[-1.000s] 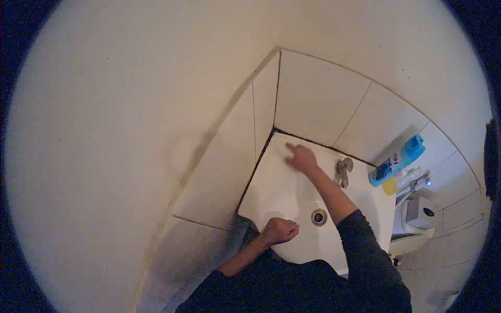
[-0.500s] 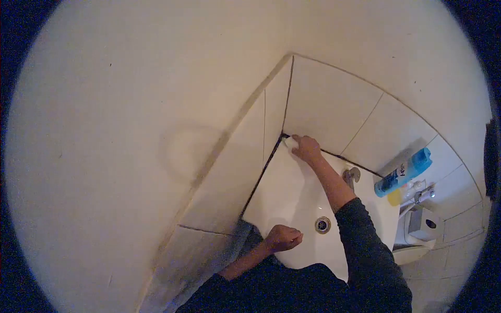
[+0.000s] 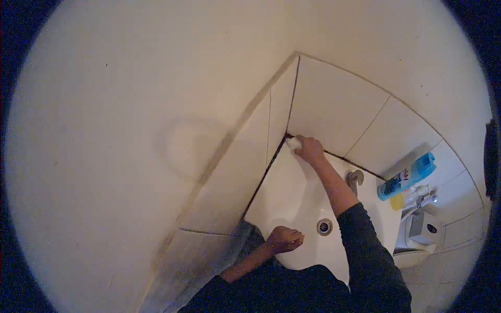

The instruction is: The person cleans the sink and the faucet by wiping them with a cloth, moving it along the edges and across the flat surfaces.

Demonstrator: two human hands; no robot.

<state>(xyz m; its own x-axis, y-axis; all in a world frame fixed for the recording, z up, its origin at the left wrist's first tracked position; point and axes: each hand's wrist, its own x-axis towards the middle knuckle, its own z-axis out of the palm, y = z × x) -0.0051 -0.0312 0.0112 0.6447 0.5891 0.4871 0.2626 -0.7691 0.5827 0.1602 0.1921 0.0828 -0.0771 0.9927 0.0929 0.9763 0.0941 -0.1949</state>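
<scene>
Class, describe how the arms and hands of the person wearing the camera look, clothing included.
The left sleeve and right sleeve are dark, near black, and stop partway along the forearms. The right one looks creased, with no clear print. The left hand and right hand wear no gloves; any rings are too small to tell.

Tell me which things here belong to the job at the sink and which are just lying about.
In the job, it seems:
- white item in the right hand
- sink

Apparently just there:
- blue bottle
- yellow item
</scene>
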